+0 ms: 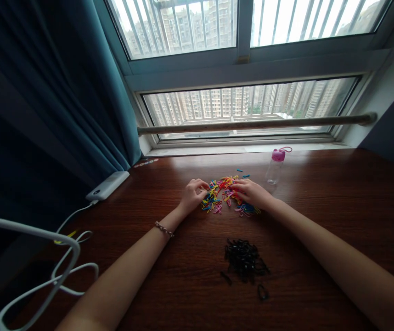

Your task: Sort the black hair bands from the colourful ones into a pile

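Small colourful clips [229,184] in yellow, pink, red and blue lie in a loose, spread-out pile on the brown wooden table [183,257]. At the pile's left edge is my left hand [194,193], its fingers curled and touching the clips; what they hold, if anything, is too small to name. My right hand [250,191] rests over the right side of the pile with its fingers stretched out toward the left. Nearer to me sits a heap of black clips [245,259], with a few loose black ones beside it.
A clear bottle with a pink lid [278,158] stands behind my right hand. On the left are a white power strip [108,185], white cables [76,250] and a blue curtain [90,92]. A barred window [231,103] is behind the table.
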A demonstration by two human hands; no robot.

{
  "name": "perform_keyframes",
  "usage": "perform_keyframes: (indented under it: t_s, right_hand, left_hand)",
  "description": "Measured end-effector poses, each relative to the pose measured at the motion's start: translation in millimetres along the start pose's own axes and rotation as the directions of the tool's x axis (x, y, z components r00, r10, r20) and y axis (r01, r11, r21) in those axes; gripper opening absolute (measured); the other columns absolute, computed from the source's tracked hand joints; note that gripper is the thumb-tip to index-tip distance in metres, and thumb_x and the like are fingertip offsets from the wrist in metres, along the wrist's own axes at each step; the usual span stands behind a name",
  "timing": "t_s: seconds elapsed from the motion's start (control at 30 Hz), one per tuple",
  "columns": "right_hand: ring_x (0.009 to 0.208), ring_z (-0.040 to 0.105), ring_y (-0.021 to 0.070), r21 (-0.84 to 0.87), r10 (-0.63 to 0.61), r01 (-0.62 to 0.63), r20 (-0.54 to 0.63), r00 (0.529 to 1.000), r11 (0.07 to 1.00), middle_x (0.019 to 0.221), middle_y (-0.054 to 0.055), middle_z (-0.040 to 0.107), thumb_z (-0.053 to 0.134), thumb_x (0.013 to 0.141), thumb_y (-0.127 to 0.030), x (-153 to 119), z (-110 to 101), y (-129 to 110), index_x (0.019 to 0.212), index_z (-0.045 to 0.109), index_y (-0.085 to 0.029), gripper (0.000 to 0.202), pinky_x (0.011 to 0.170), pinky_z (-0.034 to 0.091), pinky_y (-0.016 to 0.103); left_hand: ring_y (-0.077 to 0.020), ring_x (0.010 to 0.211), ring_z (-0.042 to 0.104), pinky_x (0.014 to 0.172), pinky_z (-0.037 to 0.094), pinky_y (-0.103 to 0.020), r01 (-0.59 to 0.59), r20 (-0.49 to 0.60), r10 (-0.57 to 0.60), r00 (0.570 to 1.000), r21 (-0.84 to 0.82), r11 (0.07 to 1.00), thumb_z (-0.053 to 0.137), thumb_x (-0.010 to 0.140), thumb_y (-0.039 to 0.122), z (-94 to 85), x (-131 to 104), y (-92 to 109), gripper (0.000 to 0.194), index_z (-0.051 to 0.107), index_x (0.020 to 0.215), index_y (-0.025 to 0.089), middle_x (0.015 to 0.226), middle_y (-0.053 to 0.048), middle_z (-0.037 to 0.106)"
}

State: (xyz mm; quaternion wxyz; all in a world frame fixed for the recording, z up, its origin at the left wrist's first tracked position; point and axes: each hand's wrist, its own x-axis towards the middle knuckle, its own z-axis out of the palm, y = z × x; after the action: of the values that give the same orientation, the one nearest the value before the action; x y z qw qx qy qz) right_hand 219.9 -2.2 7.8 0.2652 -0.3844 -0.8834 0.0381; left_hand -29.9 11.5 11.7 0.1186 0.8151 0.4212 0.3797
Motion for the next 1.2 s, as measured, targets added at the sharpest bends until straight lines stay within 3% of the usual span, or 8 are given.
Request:
perform_keyframes:
  t_s: [0.1, 0.2, 0.5, 0.77, 0.9, 1.03, 1.1, 1.2]
  right_hand:
    - [0.098, 0.057, 0.0211, 0.078, 0.086, -0.082, -0.047, 0.995, 0.994, 0.108, 0.009, 0.061, 0.051, 0.079, -0.013, -6.5, -5.3, 10.3, 0.098, 0.065, -0.018, 0.025, 0.085, 0.045, 0.033]
    - [0.092, 0.059, 0.0201, 0.121, 0.13, -0.119, -0.084, 0.988, 0.985, 0.099, 0.008, 0.064, 0.051, 0.075, -0.009, -6.4, -6.5, 12.2, 0.088, 0.068, -0.016, 0.022, 0.082, 0.046, 0.031]
    - [0.082, 0.062, 0.0185, 0.221, 0.251, -0.208, -0.187, 0.95, 0.953, 0.087, 0.004, 0.067, 0.053, 0.068, -0.005, -3.4, -6.3, 17.3, 0.079, 0.069, -0.019, 0.024, 0.078, 0.048, 0.03]
    - [0.079, 0.063, 0.0173, 0.377, 0.416, -0.341, -0.135, 0.899, 0.861, 0.085, 0.001, 0.069, 0.048, 0.067, -0.005, 1.5, -3.2, 16.2, 0.08, 0.07, -0.02, 0.03, 0.073, 0.051, 0.029]
    - [0.082, 0.061, 0.0174, 0.323, 0.336, -0.262, -0.199, 0.921, 0.909, 0.089, 0.002, 0.067, 0.048, 0.067, -0.003, 1.7, -5.9, 6.6, 0.076, 0.069, -0.02, 0.028, 0.077, 0.049, 0.031]
    - [0.091, 0.056, 0.0201, 0.169, 0.159, -0.112, -0.296, 0.942, 0.979, 0.093, 0.004, 0.066, 0.049, 0.07, -0.004, 1.8, -6.5, -5.3, 0.078, 0.068, -0.02, 0.025, 0.084, 0.045, 0.036]
    - [0.096, 0.053, 0.0207, 0.115, 0.047, -0.018, -0.26, 0.965, 0.993, 0.096, 0.005, 0.065, 0.049, 0.074, -0.006, 2.4, -6.7, -13.7, 0.084, 0.067, -0.02, 0.025, 0.086, 0.044, 0.037]
    - [0.111, 0.045, 0.0212, 0.044, -0.119, 0.124, -0.106, 0.987, 0.991, 0.111, 0.005, 0.06, 0.047, 0.081, -0.013, 3.0, -5.1, -29.7, 0.104, 0.061, -0.02, 0.028, 0.095, 0.037, 0.038]
  left_hand:
    - [-0.0178, 0.077, 0.051, 0.069, 0.042, -0.03, -0.071, 0.132, 0.06, 0.989, 0.08, 0.994, 0.06, 0.066, 0.021, 2.7, 0.2, -0.7, 0.014, 0.063, 0.079, 0.019, 0.077, -0.002, 0.059]
    - [-0.0163, 0.07, 0.051, 0.064, 0.042, -0.028, -0.057, 0.182, 0.038, 0.983, 0.1, 0.993, 0.061, 0.065, 0.023, 6.7, -0.9, -3.7, 0.015, 0.063, 0.08, 0.019, 0.072, -0.001, 0.058]
    - [-0.0112, 0.055, 0.052, 0.049, 0.041, -0.021, 0.236, 0.042, -0.232, 0.972, -0.204, 0.95, 0.059, 0.071, 0.035, 10.1, 0.8, -14.0, 0.023, 0.065, 0.082, 0.015, 0.07, -0.003, 0.064]
    - [-0.013, 0.06, 0.058, 0.051, 0.047, -0.022, 0.295, 0.041, -0.307, 0.951, -0.412, 0.862, 0.064, 0.067, 0.034, 8.0, 1.8, -13.0, 0.026, 0.063, 0.081, 0.013, 0.075, -0.005, 0.065]
    - [-0.0131, 0.061, 0.059, 0.053, 0.049, -0.023, 0.311, 0.058, -0.321, 0.945, -0.455, 0.835, 0.064, 0.067, 0.034, 7.3, 1.9, -10.7, 0.025, 0.062, 0.08, 0.013, 0.075, -0.005, 0.065]
    - [-0.0126, 0.06, 0.058, 0.053, 0.048, -0.023, 0.301, 0.051, -0.312, 0.949, -0.45, 0.841, 0.064, 0.068, 0.035, 7.7, 1.9, -10.4, 0.025, 0.062, 0.08, 0.013, 0.075, -0.005, 0.065]
    - [-0.0116, 0.058, 0.056, 0.052, 0.046, -0.022, 0.286, 0.03, -0.301, 0.953, -0.409, 0.867, 0.063, 0.069, 0.035, 8.5, 1.4, -10.8, 0.024, 0.062, 0.079, 0.013, 0.074, -0.004, 0.064]
    - [-0.0104, 0.055, 0.053, 0.051, 0.044, -0.022, 0.254, -0.031, -0.274, 0.961, -0.287, 0.924, 0.06, 0.071, 0.036, 10.8, 0.0, -11.4, 0.022, 0.061, 0.078, 0.015, 0.071, -0.002, 0.062]
